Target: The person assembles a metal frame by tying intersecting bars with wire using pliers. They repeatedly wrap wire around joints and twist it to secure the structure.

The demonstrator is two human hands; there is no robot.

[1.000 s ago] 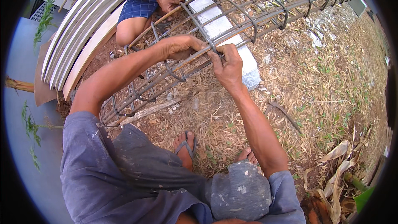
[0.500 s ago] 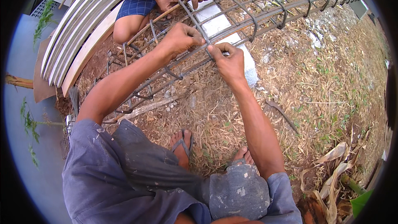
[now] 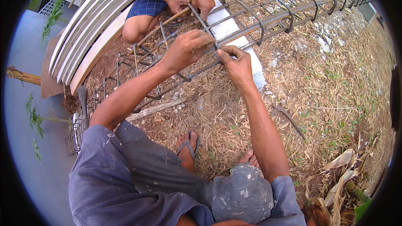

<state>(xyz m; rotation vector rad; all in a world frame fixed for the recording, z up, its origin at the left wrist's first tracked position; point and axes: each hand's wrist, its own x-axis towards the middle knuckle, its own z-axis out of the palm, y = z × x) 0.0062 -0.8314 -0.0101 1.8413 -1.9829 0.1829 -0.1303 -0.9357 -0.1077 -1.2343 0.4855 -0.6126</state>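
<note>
A long cage of steel bars (image 3: 268,14) lies on the ground, running from lower left to upper right. My left hand (image 3: 190,46) grips one of its long bars where a stirrup crosses it. My right hand (image 3: 235,62) pinches a thin tie wire at that same crossing, fingertips close to the left hand. Beyond the cage a second person crouches, with both hands (image 3: 197,0) resting on the far bars.
A white block (image 3: 228,27) props the cage. Dry grass and straw (image 3: 318,100) cover the ground on the right. Curved pale boards (image 3: 83,37) are stacked at the left by a grey paved strip (image 3: 29,113). My feet in sandals (image 3: 187,148) stand below the cage.
Both my hands have shifted up along the bar and come closer together at the crossing. The other person's hands stayed on the far bars.
</note>
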